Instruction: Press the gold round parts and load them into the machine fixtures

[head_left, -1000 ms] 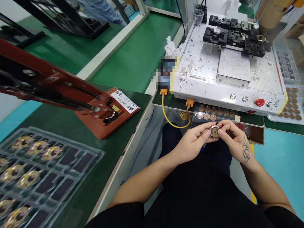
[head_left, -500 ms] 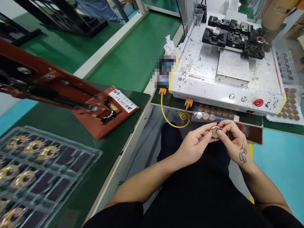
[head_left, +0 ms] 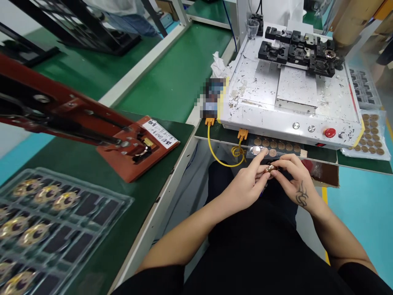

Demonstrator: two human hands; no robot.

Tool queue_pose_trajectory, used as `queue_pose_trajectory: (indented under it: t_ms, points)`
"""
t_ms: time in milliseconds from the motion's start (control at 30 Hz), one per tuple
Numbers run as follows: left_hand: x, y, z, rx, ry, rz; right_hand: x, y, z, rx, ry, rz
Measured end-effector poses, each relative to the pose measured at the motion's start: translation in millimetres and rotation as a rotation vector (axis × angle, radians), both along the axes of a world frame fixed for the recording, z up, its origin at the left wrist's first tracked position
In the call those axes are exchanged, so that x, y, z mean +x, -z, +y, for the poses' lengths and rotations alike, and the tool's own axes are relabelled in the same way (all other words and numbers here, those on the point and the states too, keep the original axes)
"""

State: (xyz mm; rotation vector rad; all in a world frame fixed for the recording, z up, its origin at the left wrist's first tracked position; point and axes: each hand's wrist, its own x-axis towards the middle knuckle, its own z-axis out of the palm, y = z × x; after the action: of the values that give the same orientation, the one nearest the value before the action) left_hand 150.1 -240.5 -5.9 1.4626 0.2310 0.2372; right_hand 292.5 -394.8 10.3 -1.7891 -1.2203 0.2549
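Note:
A gold-coloured watch case (head_left: 270, 168) is held in front of my lap, seen nearly edge-on. My left hand (head_left: 245, 184) pinches its left side, with the index finger stretched out past it toward the round discs. On the other side, my right hand (head_left: 296, 180) grips the case between thumb and fingers. Just beyond the fingers lies a clear sheet of round gold discs (head_left: 273, 143) at the bench edge. My fingers hide part of the case.
A white machine (head_left: 260, 90) with black fixtures (head_left: 294, 47) and a red button (head_left: 330, 132) stands ahead. To the left are a red press (head_left: 123, 151) and a plastic tray (head_left: 101, 237) of gold watch cases. More discs (head_left: 373, 131) lie at right. A yellow cable (head_left: 215, 151) loops below the bench.
The watch case has tilted from showing its flat face to nearly edge-on and moved slightly left. My left index finger has lifted off it and straightened. The camera view has shifted slightly.

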Motion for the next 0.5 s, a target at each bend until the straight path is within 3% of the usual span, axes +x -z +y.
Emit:
queue_pose_trajectory:
  t_ms: [167,267,500]
  points:
    - [4.3,-8.8,4.5,-0.238,-0.117,0.013,-0.5,-4.5,7.0,0.017,0.105,0.456]
    - [4.4,-14.2,1.8,-0.261,-0.153,0.056,-4.6,0.0,12.2,0.038,0.117,0.671]
    - [-4.8,-25.8,0.5,-0.133,-0.183,0.037,-15.0,-2.6,11.8,0.045,0.088,0.662]
